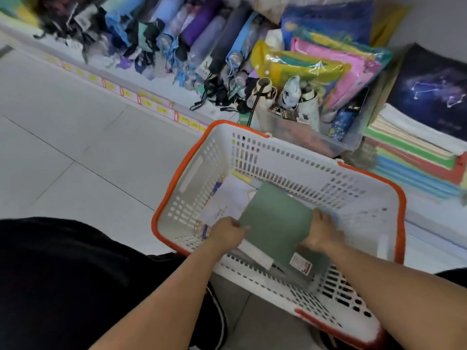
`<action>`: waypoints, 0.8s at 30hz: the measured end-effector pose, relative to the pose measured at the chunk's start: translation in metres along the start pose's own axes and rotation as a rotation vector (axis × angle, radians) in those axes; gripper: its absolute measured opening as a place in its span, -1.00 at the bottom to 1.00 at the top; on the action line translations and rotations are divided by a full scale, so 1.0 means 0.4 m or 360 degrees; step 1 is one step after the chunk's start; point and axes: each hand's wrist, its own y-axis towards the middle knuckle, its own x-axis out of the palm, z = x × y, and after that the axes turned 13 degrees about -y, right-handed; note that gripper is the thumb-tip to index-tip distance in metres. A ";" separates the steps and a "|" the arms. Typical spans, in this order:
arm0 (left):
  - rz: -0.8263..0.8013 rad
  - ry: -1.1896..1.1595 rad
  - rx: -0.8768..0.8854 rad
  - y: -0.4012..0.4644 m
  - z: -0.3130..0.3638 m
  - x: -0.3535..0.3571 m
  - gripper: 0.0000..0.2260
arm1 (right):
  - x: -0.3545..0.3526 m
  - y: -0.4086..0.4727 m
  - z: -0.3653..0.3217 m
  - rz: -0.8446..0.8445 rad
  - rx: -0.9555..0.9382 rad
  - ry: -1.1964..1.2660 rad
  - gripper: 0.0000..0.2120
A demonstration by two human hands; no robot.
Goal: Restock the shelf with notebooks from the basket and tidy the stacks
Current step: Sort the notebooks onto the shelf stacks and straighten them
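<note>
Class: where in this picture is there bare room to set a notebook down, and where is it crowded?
Free: the basket floor right of the green notebook, and the floor tiles left of the basket. Crowded: the shelf, filled with umbrellas, folders and notebook stacks.

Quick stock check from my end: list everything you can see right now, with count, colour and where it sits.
basket: one, white with orange rim, on the floor before the shelf
green notebook: one, dull green, in the basket, gripped at both side edges
white papers or books: count unclear, under the green notebook
notebook stacks: several, spines green, red, blue, shelf at right
starry dark cover: one, atop the right stack
clear bin: one, behind the basket, holding folded umbrellas
folded umbrellas: many, mixed colours, along the shelf
plastic pouches: several, yellow, pink, blue
left hand: grips the notebook's left edge
right hand: grips its right edge
</note>
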 end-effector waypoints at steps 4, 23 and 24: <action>0.0021 -0.0386 -0.0120 -0.005 0.029 0.013 -0.72 | -0.069 -0.018 -0.025 0.0172 0.0094 -0.0042 -0.28; 0.0493 -0.0449 0.0065 -0.065 0.072 0.024 -0.86 | -0.159 -0.051 -0.106 -0.0108 -0.0393 0.0239 -0.26; 0.0542 -0.0339 0.0153 -0.084 0.079 0.009 -0.86 | -0.125 -0.053 -0.108 -0.0073 -0.0385 0.0251 -0.24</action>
